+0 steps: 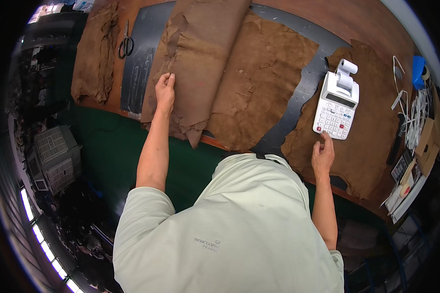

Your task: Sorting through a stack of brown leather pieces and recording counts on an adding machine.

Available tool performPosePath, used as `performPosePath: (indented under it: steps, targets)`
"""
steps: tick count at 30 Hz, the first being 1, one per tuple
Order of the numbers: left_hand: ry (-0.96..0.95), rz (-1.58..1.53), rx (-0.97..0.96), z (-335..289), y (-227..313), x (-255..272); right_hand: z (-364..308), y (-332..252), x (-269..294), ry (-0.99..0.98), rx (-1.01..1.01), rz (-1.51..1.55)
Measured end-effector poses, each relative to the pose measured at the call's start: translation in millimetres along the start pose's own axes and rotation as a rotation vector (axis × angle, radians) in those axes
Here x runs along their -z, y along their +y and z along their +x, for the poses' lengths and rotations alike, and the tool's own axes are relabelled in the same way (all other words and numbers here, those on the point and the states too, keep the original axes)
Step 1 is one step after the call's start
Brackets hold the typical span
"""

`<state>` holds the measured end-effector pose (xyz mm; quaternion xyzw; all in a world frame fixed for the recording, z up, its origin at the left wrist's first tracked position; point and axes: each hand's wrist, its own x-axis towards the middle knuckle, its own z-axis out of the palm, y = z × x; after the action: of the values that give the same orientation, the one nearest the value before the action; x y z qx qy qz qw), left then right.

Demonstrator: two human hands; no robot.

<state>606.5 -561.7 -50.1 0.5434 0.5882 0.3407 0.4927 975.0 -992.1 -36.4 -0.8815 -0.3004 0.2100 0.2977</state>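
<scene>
A brown leather hide (205,53) lies folded over on the table, its ragged edge toward the left. My left hand (165,93) is closed in a pinch at that edge. To the right, a white printing calculator (338,105) with a paper roll (345,73) on top rests on another brown hide (364,151). My right hand (323,155) is at the calculator's near edge, holding nothing, its index finger stretched to the lower left keys and the other fingers curled. Between the two lies a flat brown hide (264,73).
Dark grey cutting mats (141,58) lie under the hides on the wooden table (376,24). Black-handled scissors (126,46) and another hide (95,56) are at the far left. Along the right edge are white cables (416,119), a cardboard box (428,144) and a second calculator (401,165).
</scene>
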Motion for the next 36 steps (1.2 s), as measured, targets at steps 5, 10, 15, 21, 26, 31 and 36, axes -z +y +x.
performPosePath:
  steps: [5, 10, 15, 21, 26, 31, 36]
  targets:
    - [-0.019, -0.013, -0.014, -3, -2, -9, 0, -7, 8, -0.013, -0.057, -0.011]
    - [0.014, 0.151, -0.074, 4, -13, 0, 0, 8, -1, 0.066, 0.096, -0.098]
    - [-0.023, 0.082, 0.014, 9, -16, 11, 2, -3, -2, 0.018, 0.025, -0.112]
    - [-0.062, 0.165, 0.033, 8, -9, 1, 6, -2, 0, 0.012, 0.048, -0.174]
    - [-0.135, 0.11, 0.039, 12, -19, 13, 14, -7, 2, -0.002, 0.063, -0.237]
    - [-0.088, 0.175, 0.055, 8, -14, 6, 20, -18, 5, -0.113, 0.025, -0.295]
    - [-0.038, 0.242, 0.056, 7, -8, 4, 12, -14, 8, -0.051, -0.016, -0.266]
